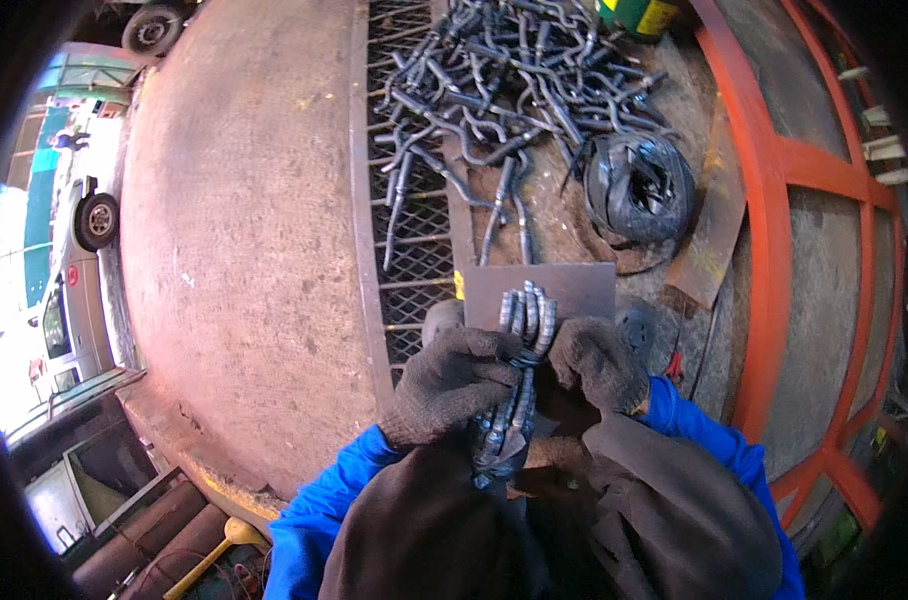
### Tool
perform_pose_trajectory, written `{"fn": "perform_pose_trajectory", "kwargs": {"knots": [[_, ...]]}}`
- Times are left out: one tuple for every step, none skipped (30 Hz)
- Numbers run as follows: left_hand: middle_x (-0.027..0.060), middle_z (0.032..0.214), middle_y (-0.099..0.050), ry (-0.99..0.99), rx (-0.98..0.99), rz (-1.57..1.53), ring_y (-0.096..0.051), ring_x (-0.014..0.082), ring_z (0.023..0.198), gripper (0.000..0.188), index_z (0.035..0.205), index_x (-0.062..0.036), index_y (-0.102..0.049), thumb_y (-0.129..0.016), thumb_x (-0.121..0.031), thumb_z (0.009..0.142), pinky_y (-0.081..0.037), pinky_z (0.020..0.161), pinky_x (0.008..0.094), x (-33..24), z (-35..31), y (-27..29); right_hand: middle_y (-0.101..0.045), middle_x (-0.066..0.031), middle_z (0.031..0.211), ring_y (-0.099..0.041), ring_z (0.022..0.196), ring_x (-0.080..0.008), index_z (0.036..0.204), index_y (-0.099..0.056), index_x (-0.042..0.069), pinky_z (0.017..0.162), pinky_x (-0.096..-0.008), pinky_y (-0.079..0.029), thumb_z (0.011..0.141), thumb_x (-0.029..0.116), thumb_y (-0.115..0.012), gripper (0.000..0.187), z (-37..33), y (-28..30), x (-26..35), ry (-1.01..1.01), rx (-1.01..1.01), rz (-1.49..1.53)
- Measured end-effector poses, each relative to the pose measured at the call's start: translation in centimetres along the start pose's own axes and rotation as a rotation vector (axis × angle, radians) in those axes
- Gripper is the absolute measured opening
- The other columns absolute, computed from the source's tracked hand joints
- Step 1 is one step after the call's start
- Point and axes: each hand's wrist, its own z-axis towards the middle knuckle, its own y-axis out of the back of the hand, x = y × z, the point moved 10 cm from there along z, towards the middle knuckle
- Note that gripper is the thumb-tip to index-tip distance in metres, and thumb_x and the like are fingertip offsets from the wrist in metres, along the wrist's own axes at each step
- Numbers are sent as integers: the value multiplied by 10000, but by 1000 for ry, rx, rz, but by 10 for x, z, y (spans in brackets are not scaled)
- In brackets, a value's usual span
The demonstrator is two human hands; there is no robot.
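Observation:
A bundle of slim grey metal tubes (pixel 526 305) stands between my knees, its far ends in front of a flat brown-grey metal plate (pixel 584 285). A dark strip (pixel 525 359) circles the bundle near its middle. My left hand (pixel 454 383), in a dark knit glove, closes on the bundle from the left, next to that strip. On the right, my gloved right hand (pixel 602 362) is closed beside the bundle, fingers curled in. Whatever it pinches, if anything, is hidden. Shiny dark wrapping covers the bundle's near end (pixel 499 460).
Many loose bent tubes (pixel 514 80) lie heaped ahead over a metal grating (pixel 414 230). A coil of black strip (pixel 639 190) sits right of them, near an orange metal frame (pixel 769 200). Red-handled pliers (pixel 674 362) lie by my right knee. A vehicle (pixel 86 280) stands far left.

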Motion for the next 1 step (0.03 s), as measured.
{"fn": "perform_pose_trajectory", "kwargs": {"knots": [[175, 1127, -607, -9, 16, 5, -620, 246, 1003, 480, 1102, -76, -498, -795, -10, 730, -495, 909, 384, -6, 3, 0, -567, -71, 717, -529, 633, -169, 807, -573, 30, 563, -276, -423, 970, 408, -524, 414, -6, 2, -1, -1, -25, 52]]}}
